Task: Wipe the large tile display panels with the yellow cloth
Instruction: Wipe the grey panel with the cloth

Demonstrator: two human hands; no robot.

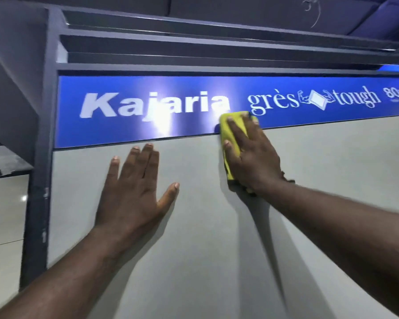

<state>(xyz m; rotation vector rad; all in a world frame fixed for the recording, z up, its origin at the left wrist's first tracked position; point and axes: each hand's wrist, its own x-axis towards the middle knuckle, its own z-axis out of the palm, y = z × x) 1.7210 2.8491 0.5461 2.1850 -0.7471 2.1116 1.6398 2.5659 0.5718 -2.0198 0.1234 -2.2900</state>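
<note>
Right hand (251, 155) pressing yellow cloth (234, 132) flat against panel (217, 226) top; left hand (134, 187) spreading flat, bracing for support.

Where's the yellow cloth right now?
In the head view, the yellow cloth is under the right hand, pressed on the grey tile panel at its top edge, overlapping the blue Kajaria sign.

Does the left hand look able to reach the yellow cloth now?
Probably yes: the left hand lies flat on the grey panel, only bare panel between it and the yellow cloth under the right hand.
</note>
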